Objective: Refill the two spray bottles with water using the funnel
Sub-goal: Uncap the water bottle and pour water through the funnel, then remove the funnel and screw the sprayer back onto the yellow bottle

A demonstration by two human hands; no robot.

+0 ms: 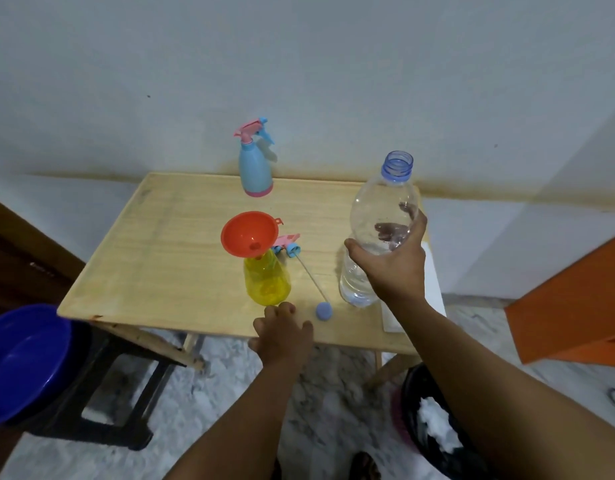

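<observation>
Right hand [390, 268] grips water bottle [378, 230] mid-body, uncapped, long axis near upright, mouth above the fingers. Funnel [249, 234] sits in yellow spray bottle [267, 280], left of those fingers, just beyond left hand [281, 332], whose fingers are loosely curled, holding nothing. Water bottle partly full; yellow bottle's level unclear. Blue spray bottle [255, 168] stands capped, farther back.

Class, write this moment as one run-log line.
right hand: grips uncapped water bottle | left hand: by yellow spray bottle | funnel: seated in it | blue spray bottle: capped
</observation>
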